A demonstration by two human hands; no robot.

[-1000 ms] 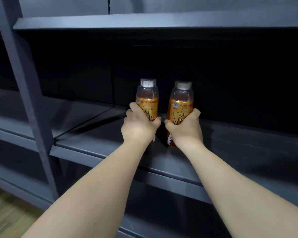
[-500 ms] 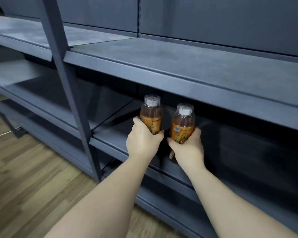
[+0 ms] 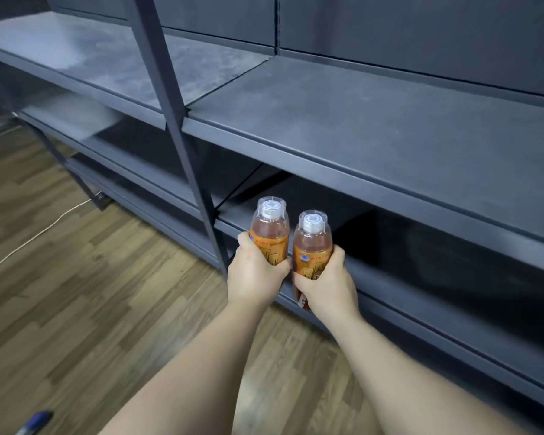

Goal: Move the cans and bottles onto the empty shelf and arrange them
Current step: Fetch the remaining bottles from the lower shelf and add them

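Two upright bottles of amber drink with orange labels and clear caps are side by side in front of the grey shelving. My left hand [image 3: 255,274] grips the left bottle [image 3: 270,229] around its label. My right hand [image 3: 325,282] grips the right bottle [image 3: 312,243] the same way. Both bottles hang at the front edge of the dark lower shelf [image 3: 390,296], just outside it. The wide upper shelf [image 3: 374,127] above them is bare grey board. My fingers hide the lower halves of both bottles.
A slanted grey upright post [image 3: 170,120] stands just left of the bottles. More bare shelves [image 3: 85,61] run off to the left. A wooden floor [image 3: 76,293] carries a white cable [image 3: 35,235]. A blue object [image 3: 35,423] lies at the bottom left.
My view has risen and pulled back from the shelving. Both bottles, still in my hands, have come out from inside the lower shelf to its front edge.
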